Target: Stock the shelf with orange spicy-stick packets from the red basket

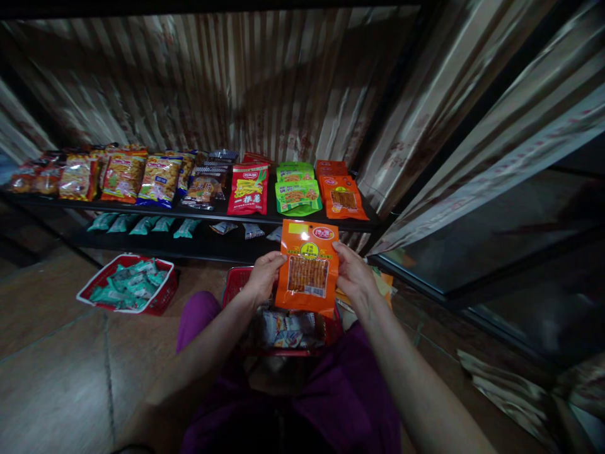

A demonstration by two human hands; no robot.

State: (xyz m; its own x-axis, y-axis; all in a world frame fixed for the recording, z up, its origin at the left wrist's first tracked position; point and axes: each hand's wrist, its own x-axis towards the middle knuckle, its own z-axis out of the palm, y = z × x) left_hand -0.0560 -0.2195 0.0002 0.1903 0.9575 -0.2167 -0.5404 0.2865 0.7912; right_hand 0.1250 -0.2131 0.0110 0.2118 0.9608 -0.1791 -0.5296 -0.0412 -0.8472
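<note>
An orange snack packet (308,271) with a clear window is held upright in front of me, between both hands. My left hand (265,276) pinches its left edge, and my right hand (353,271) grips the right edge. Just below the packet is a red basket (236,277) between my knees, with small silvery wrapped snacks (289,329) in it. On the shelf beyond, similar orange packets (344,197) stand at the right end, beside green packets (297,197) and a red packet (248,189).
Several other snack bags (123,176) line the black upper shelf (212,214) to the left. Teal packets (144,225) lie on the lower shelf. Another red basket (165,299) of teal packets sits on the floor at left. Glass panels (472,239) stand at right.
</note>
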